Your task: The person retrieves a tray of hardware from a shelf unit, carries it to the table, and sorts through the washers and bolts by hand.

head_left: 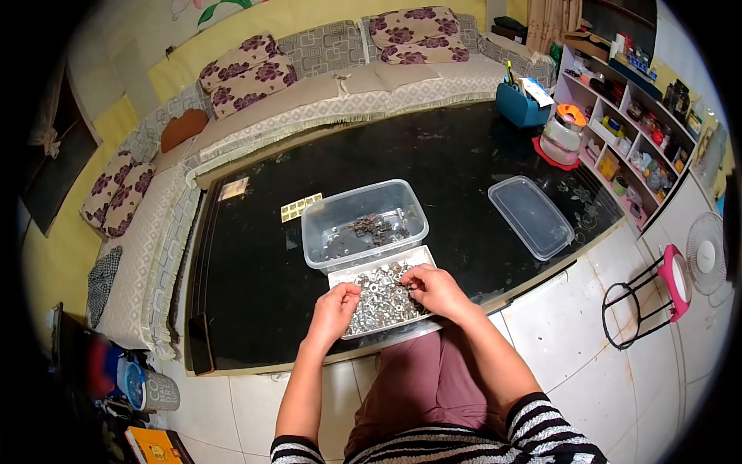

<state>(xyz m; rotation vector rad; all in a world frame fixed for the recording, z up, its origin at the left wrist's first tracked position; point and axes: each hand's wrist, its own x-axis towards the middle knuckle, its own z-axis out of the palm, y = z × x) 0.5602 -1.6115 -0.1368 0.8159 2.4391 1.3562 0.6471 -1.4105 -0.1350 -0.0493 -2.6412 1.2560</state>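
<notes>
A shallow white tray [338,332] at the table's near edge holds many small metal nuts [379,303]. Over its left side, my left hand [334,313] has its fingers curled together; what they hold, if anything, is too small to make out. At the tray's upper right, the fingertips of my right hand [437,291] pinch close together just above the nuts, and I cannot make out what is between them. Right behind the tray stands a transparent plastic tub [317,232] with a pile of darker small metal parts [377,229] in it.
A translucent lid [531,216] lies on the black table [255,286] to the right. Farther back are a teal box [522,105] and a jar with an orange lid [562,137]. A gold-coloured card [301,207] is beside the tub. A phone-like dark object [201,342] rests at the left corner.
</notes>
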